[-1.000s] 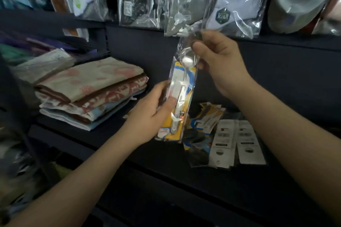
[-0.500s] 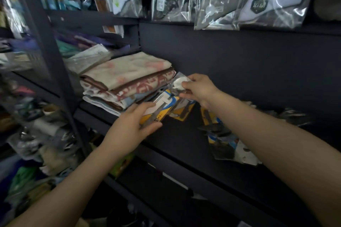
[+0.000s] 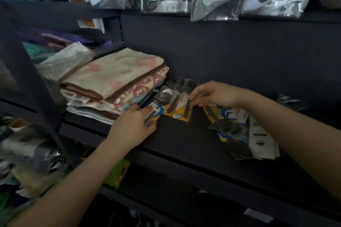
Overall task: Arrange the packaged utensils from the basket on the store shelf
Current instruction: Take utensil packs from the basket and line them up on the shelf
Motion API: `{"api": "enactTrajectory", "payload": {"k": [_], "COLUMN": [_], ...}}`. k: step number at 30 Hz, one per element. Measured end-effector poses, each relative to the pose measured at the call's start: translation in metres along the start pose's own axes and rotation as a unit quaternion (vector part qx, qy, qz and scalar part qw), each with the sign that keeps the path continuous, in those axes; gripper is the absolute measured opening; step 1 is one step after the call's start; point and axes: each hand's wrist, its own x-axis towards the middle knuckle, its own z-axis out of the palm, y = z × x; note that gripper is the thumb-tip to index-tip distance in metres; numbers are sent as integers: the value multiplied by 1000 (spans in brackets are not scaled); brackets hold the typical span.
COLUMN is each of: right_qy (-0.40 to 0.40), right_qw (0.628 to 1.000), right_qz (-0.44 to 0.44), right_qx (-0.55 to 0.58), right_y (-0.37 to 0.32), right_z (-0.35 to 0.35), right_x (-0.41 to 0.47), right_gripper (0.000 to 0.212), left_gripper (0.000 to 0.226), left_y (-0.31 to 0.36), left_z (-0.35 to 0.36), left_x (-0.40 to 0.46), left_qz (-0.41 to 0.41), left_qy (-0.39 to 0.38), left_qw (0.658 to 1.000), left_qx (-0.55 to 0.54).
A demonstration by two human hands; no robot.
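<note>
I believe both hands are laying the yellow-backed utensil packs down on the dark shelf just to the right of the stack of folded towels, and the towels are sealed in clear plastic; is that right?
Not quite: the head view shows the stack of folded towels bare, not sealed in plastic. The rest holds: the left hand and right hand are on the yellow-backed utensil packs lying on the dark shelf, right of the towels.

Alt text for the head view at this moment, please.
Two bare hands lay yellow-carded packaged utensils flat on a dark store shelf; the left hand rests on one pack beside folded towels, the right hand pinches another. A loose pile of packs lies to the right.
</note>
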Motion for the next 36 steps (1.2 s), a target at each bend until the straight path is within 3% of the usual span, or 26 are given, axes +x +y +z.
{"api": "enactTrajectory", "payload": {"k": [6,10,15,19,24,28,30,32,36], "right_qy": [46,-79,-80,-84,-53,75,109,111,155], "right_qw": [985,978,959,975,986,990,983,978,967], "right_qz": [-2,35,51,79,83,54,40,39,-32], "right_qx": [-169,-187,-265,-191,-135,-106,-145,-174,-200], "right_y": [23,39,60,77,84,74,65,56,39], "right_z": [-5,1,-6,-20,-19,-16,-17,-16,-11], "right_x": [-19,-32,-47,-58,-58,-46,-36,-25,-7], "right_gripper": [26,52,50,48,51,36,32,33,34], "left_gripper": [39,32,29,33,37,29,26,32,48], "left_y": [8,30,60,89,116,115,110,104,77], "left_z": [-2,-3,8,13,27,35,35,31,16], "left_x": [5,12,22,40,57,60,62,64,62], "left_qz": [71,87,57,3,-12,-14,11,47,117], "left_qy": [112,47,-1,-30,-59,-51,-76,-150,-197], "left_qw": [985,966,959,971,993,997,997,987,973], "left_qx": [-107,-239,-279,-236,-104,-48,-2,30,-33]}}
